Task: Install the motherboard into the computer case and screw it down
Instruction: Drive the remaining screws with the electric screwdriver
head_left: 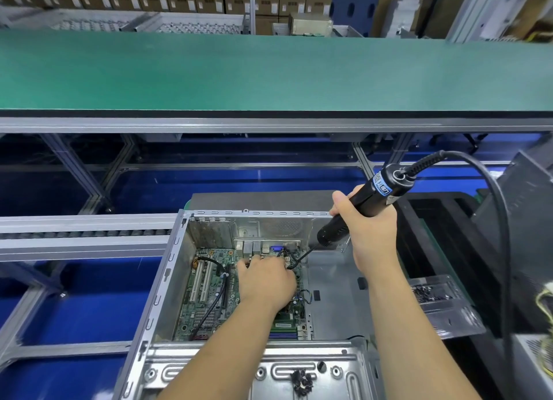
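Observation:
The green motherboard (209, 292) lies flat inside the open silver computer case (167, 280), its ports against the far wall. My left hand (263, 275) rests on the board's middle, fingertips pointing toward the port end; what is under them is hidden. My right hand (368, 229) grips a black electric screwdriver (377, 190) tilted down to the left, its bit reaching the board's far right corner near a black cable. A small heap of black screws (302, 381) sits on the case's near metal bracket.
A clear plastic tray with dark screws (434, 295) lies right of the case. The screwdriver's thick cord (502, 220) loops down on the right. A green conveyor belt (269, 70) runs across behind. Roller rails (83, 235) extend left. Dark boxes stand at far right.

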### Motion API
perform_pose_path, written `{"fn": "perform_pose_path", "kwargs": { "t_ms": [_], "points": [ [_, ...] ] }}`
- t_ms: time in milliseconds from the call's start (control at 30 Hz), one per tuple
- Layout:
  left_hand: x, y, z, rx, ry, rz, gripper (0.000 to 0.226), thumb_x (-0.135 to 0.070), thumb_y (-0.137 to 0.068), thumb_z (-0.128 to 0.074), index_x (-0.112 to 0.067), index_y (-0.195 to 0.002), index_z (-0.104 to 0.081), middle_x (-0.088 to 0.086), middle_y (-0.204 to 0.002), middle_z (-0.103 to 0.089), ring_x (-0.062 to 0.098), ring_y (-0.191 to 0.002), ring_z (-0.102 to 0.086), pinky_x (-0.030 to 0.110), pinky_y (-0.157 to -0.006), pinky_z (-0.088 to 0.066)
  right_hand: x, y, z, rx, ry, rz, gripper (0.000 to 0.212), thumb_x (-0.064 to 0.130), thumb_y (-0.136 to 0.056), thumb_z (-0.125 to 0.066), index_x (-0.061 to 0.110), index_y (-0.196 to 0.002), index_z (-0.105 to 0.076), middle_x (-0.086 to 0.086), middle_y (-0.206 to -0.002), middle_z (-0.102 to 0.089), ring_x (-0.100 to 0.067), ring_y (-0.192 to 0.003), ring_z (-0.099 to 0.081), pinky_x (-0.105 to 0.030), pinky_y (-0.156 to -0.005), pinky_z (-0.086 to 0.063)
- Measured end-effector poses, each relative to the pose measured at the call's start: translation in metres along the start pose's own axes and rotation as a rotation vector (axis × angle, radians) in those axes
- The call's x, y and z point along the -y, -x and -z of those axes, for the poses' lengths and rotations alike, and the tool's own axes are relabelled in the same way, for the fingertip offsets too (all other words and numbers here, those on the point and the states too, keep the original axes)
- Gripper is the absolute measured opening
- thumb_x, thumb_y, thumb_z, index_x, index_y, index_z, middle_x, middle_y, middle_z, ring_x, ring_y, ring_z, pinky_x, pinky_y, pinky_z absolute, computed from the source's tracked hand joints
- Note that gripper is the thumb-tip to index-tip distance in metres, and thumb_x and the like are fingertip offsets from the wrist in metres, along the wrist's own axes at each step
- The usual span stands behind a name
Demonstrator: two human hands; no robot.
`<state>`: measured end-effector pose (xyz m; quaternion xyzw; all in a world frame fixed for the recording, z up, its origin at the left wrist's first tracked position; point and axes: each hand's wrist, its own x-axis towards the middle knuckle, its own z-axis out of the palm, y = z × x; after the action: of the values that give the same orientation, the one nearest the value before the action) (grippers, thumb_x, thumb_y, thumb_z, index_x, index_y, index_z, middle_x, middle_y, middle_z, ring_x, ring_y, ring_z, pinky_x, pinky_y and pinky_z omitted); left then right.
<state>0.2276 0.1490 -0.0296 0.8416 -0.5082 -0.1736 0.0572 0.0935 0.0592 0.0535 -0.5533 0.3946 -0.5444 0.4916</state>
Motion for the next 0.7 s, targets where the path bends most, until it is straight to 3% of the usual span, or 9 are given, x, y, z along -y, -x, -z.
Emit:
{"fn": "perform_pose_path", "kwargs": {
  "t_ms": [133,333,467,700],
  "points": [
    [0.000,0.000,0.000,0.002,0.003,0.005,0.039,-0.034,-0.093,-0.037,-0.028,-0.118,-0.066,-0.004,-0.116,-0.066,0.020,-0.117,-0.051,0.045,-0.106,-0.026,0.002,0.000,-0.002,-0.002,0.004,-0.006,0.032,0.045,-0.069,-0.079,0.017,-0.068,-0.063,-0.012,-0.072,-0.069,-0.013,-0.069,-0.065,-0.013,-0.067,-0.051],
    [0.000,0.000,0.000,0.002,-0.002,0.005,0.041,-0.034,-0.093,-0.037,-0.028,-0.121,-0.065,-0.004,-0.119,-0.066,0.020,-0.118,-0.050,0.046,-0.106,-0.026,0.005,0.002,-0.003,0.026,0.041,0.005,0.042,0.047,-0.069,-0.078,0.008,-0.073,-0.062,-0.017,-0.075,-0.068,-0.016,-0.071,-0.064,-0.013,-0.067,-0.050],
    [0.000,0.001,0.000,-0.004,0.002,0.004,0.039,-0.034,-0.093,-0.037,-0.028,-0.116,-0.067,-0.004,-0.115,-0.067,0.020,-0.117,-0.051,0.045,-0.105,-0.026,0.008,0.003,-0.006,0.076,0.086,0.013,0.045,0.037,-0.074,-0.077,-0.005,-0.078,-0.061,-0.019,-0.075,-0.066,-0.017,-0.070,-0.062,-0.015,-0.066,-0.051],
    [0.001,0.001,0.001,-0.004,0.000,0.004,0.041,-0.037,-0.094,-0.037,-0.029,-0.123,-0.065,-0.004,-0.119,-0.066,0.020,-0.120,-0.050,0.045,-0.107,-0.023,0.012,0.004,-0.008,0.078,0.102,-0.010,0.039,0.033,-0.074,-0.074,-0.003,-0.078,-0.058,-0.021,-0.075,-0.066,-0.023,-0.070,-0.063,-0.025,-0.070,-0.054]
  ]
}}
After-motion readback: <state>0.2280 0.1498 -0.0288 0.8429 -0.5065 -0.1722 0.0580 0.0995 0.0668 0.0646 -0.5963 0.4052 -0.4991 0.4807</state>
